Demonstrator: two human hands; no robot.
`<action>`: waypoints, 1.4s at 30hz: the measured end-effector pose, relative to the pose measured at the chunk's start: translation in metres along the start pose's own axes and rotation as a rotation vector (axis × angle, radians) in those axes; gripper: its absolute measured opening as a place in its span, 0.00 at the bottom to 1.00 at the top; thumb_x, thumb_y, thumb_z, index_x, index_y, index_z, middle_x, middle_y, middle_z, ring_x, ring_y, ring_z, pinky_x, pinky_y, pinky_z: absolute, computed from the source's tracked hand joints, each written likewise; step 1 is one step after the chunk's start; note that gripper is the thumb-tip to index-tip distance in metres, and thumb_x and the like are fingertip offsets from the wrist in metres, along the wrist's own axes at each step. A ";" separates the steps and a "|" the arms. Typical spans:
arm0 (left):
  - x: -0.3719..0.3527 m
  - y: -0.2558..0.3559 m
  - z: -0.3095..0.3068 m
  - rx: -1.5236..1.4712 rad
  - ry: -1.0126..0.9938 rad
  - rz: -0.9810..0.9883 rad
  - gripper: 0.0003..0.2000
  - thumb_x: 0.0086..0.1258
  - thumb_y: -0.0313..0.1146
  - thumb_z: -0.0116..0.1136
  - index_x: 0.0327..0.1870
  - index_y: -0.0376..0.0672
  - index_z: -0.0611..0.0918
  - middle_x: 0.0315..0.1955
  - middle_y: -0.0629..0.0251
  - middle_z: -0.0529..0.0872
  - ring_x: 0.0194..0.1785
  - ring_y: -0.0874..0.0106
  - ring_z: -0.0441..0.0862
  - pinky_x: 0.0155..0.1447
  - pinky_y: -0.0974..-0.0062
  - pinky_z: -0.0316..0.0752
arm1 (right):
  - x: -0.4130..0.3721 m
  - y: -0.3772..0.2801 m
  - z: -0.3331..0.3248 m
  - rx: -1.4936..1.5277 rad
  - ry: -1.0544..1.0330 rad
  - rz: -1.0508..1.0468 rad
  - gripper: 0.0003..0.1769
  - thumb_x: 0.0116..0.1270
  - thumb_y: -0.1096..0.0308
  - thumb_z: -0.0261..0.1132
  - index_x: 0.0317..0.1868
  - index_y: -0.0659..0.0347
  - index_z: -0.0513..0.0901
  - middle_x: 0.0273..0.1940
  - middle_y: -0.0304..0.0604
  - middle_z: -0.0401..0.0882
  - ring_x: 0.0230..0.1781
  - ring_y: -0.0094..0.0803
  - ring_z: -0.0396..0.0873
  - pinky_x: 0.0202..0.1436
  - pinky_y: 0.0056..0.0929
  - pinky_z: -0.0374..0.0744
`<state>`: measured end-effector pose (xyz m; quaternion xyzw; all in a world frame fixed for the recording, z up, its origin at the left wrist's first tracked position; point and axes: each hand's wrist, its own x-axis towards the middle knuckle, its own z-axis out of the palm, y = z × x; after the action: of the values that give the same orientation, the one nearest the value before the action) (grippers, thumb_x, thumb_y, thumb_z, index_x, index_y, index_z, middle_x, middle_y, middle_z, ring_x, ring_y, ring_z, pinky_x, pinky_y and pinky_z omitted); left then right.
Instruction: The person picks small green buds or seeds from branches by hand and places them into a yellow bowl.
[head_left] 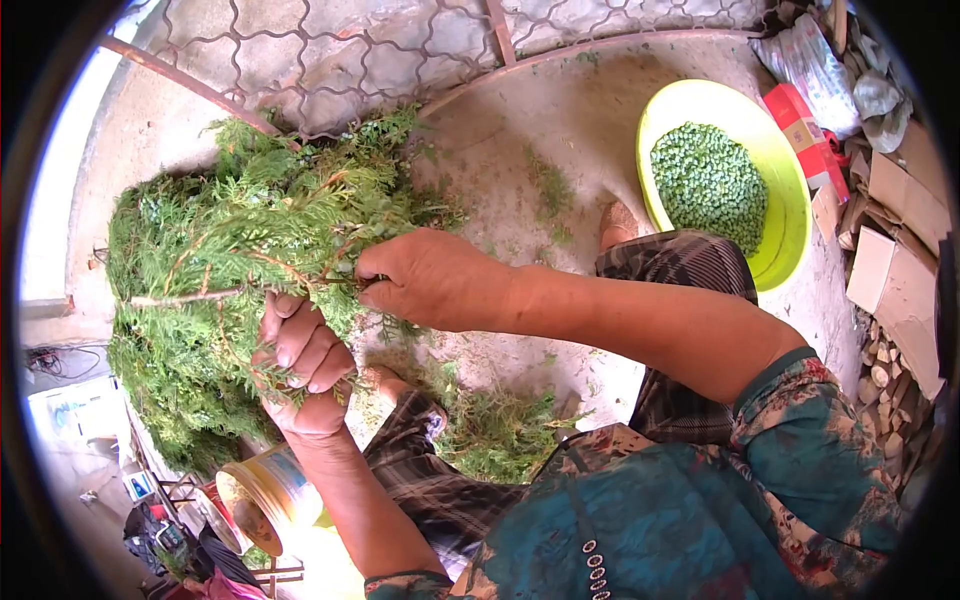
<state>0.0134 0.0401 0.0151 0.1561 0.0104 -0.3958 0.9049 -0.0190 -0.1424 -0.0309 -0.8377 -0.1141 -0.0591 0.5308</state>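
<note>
My left hand (305, 355) is closed around a leafy evergreen branch (190, 298), its bare woody stem sticking out to the left above the fingers. To the right, my right hand (430, 280) is closed too, thumb and fingers pinched at a thin twig end of the branch. What lies between those fingertips is mostly hidden. Behind and beneath both hands spreads a large heap of green evergreen cuttings (170, 390). A yellow-green basin (795, 250) at the upper right holds many small round green cones (705, 185).
A wavy metal lattice (340, 45) borders the far side. Loose sprigs (500, 430) lie on the floor between my legs. A yellowish bucket (285, 490) lies tilted at lower left. Cardboard (905, 290), a red box (805, 135) and wood pieces (880, 375) line the right.
</note>
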 end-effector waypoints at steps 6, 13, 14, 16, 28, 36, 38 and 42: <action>0.013 -0.008 -0.005 0.591 0.646 0.395 0.11 0.72 0.35 0.46 0.46 0.36 0.74 0.32 0.67 0.78 0.35 0.76 0.73 0.40 0.79 0.68 | -0.001 -0.007 -0.002 0.159 0.065 0.123 0.15 0.59 0.62 0.57 0.25 0.67 0.75 0.24 0.57 0.75 0.29 0.55 0.75 0.34 0.46 0.72; 0.012 -0.050 0.014 1.428 0.582 0.800 0.06 0.68 0.27 0.54 0.35 0.34 0.80 0.27 0.68 0.80 0.28 0.83 0.71 0.31 0.87 0.65 | 0.002 -0.001 -0.005 -0.130 0.127 0.143 0.18 0.62 0.58 0.55 0.24 0.65 0.77 0.25 0.56 0.76 0.30 0.54 0.76 0.35 0.47 0.74; 0.013 -0.055 0.015 1.425 0.588 0.794 0.06 0.68 0.27 0.54 0.35 0.34 0.80 0.27 0.68 0.80 0.28 0.83 0.71 0.31 0.87 0.65 | 0.000 -0.002 -0.005 -0.181 0.088 0.165 0.18 0.62 0.58 0.55 0.24 0.64 0.77 0.25 0.55 0.77 0.30 0.53 0.77 0.36 0.47 0.74; 0.014 -0.061 0.017 1.564 0.606 1.023 0.06 0.68 0.28 0.55 0.40 0.36 0.80 0.30 0.69 0.81 0.33 0.82 0.74 0.38 0.85 0.70 | -0.001 -0.002 -0.003 -0.231 0.041 0.183 0.18 0.63 0.57 0.55 0.24 0.64 0.78 0.25 0.55 0.77 0.31 0.53 0.77 0.37 0.47 0.75; 0.035 -0.054 -0.013 1.615 0.634 0.624 0.17 0.73 0.41 0.47 0.34 0.34 0.80 0.24 0.66 0.80 0.29 0.79 0.73 0.34 0.83 0.67 | -0.008 -0.003 0.002 -0.489 -0.125 0.170 0.13 0.62 0.61 0.57 0.27 0.61 0.80 0.23 0.51 0.80 0.28 0.48 0.81 0.31 0.45 0.77; 0.034 -0.035 -0.022 1.100 0.590 0.721 0.11 0.68 0.38 0.56 0.37 0.37 0.79 0.27 0.66 0.81 0.29 0.80 0.77 0.35 0.81 0.73 | -0.004 -0.010 -0.014 -0.041 -0.140 -0.224 0.17 0.63 0.56 0.59 0.28 0.63 0.79 0.25 0.54 0.79 0.24 0.43 0.79 0.28 0.40 0.76; 0.028 -0.026 -0.015 1.117 0.642 0.689 0.13 0.68 0.40 0.56 0.42 0.39 0.76 0.28 0.66 0.80 0.30 0.79 0.76 0.34 0.80 0.73 | 0.005 -0.027 -0.051 0.244 -0.083 -0.099 0.17 0.63 0.56 0.60 0.30 0.63 0.80 0.23 0.44 0.77 0.22 0.29 0.74 0.27 0.29 0.73; 0.023 -0.032 -0.006 1.034 0.531 0.463 0.15 0.68 0.43 0.55 0.43 0.40 0.74 0.29 0.68 0.77 0.31 0.78 0.73 0.35 0.80 0.70 | 0.014 -0.015 -0.080 0.528 0.211 0.160 0.15 0.62 0.59 0.61 0.33 0.65 0.81 0.22 0.34 0.75 0.24 0.18 0.69 0.29 0.22 0.71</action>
<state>0.0067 0.0050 -0.0029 0.6651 0.0078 -0.0910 0.7411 -0.0077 -0.2065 0.0193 -0.6660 -0.0031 -0.0720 0.7425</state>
